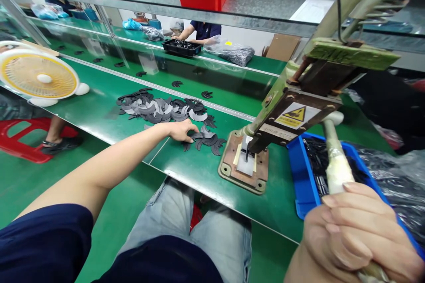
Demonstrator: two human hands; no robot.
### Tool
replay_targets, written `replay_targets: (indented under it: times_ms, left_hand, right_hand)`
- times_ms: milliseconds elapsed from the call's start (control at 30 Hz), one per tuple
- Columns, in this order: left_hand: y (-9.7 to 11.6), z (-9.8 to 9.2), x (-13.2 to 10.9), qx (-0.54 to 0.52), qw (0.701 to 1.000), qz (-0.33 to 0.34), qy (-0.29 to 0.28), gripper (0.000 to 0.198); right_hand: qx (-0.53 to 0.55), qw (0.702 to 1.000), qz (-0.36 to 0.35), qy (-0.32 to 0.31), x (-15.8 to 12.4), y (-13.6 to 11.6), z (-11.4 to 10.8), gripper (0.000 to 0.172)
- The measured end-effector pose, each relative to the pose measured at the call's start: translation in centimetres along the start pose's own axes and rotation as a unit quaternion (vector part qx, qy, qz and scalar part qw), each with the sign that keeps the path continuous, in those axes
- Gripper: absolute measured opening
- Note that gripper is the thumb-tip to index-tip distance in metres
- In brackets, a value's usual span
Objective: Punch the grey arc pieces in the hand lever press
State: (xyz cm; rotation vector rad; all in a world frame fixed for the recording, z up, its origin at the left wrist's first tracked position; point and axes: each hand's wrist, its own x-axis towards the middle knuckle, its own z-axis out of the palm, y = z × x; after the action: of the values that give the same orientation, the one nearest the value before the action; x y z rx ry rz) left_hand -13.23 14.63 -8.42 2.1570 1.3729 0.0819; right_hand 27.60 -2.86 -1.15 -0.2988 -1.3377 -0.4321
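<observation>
Lever (336, 166) clenched by right hand (361, 225), right of press (282, 119); curved pieces (209, 138) touched by left hand (181, 130), left of press; pinch cannot be told.

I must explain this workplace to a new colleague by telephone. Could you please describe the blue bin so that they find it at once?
Find the olive-green lever press standing on the green worktable. Just right of its base sits an open bin holding black pieces. Its solid blue walls set it apart from the clear plastic beside it.
</observation>
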Motion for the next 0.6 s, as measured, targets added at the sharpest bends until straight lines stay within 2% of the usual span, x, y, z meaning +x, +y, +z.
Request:
replay_targets:
  times_ms: [167,233,333,467,600]
  left_hand:
    - [0.7,-0.1,-0.3,-0.077,0.997,-0.031,-0.003,0.039]
    - [1.4,-0.3,-0.5,-0.149,0.988,-0.042,-0.007,0.039]
    - [3.0,-0.1,-0.7,-0.291,0.956,-0.02,0.001,0.046]
    - [6.9,2.1,0.0,-0.418,0.908,-0.008,0.015,0.044]
    - [11.2,5.3,1.5,-0.441,0.897,-0.017,0.032,0.035]
  right_hand:
    - [-0.003,1.0,-0.002,-0.002,-0.1,0.1,0.0,0.065]
    - [-0.004,1.0,-0.006,-0.003,0.0,-0.1,0.1,0.064]
    - [-0.006,1.0,-0.001,-0.004,0.2,-0.6,0.5,0.056]
    - [-0.017,1.0,0.005,0.011,0.4,-1.2,1.2,0.044]
    - [-0.025,1.0,0.014,0.007,0.6,-1.5,1.3,0.051]
